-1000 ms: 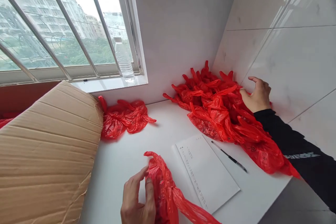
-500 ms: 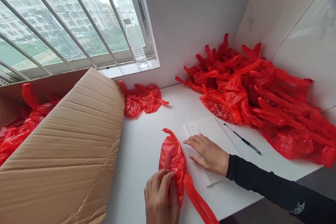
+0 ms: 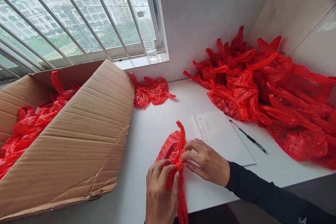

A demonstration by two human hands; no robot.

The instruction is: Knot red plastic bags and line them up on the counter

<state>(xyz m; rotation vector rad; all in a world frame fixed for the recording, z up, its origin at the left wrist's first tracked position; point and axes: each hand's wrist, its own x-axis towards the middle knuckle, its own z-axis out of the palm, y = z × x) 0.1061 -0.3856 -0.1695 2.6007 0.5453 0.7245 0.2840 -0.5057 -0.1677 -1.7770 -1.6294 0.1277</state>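
Observation:
A knotted red plastic bag [image 3: 171, 144] lies on the white table near its front edge, one handle pointing up and the other trailing down over the edge. My left hand [image 3: 162, 189] is closed on the bag's lower left part, fingers and thumb near the knot. From the right, my right hand [image 3: 206, 161] has its fingertips on the knot, pinching the red plastic. What the bag contains cannot be made out.
A cardboard box [image 3: 86, 136] with red bags stands left. Two small red bags [image 3: 151, 91] lie beside it, a large red pile [image 3: 246, 87] at right. Papers [image 3: 223, 136] and a pen [image 3: 248, 136] lie on the table [image 3: 147, 129]. A bottle [image 3: 148, 38] stands on the sill.
My right hand has moved left off the papers and taken hold of the bag at its knot. The bag's lower handle has swung left. The view has shifted slightly left.

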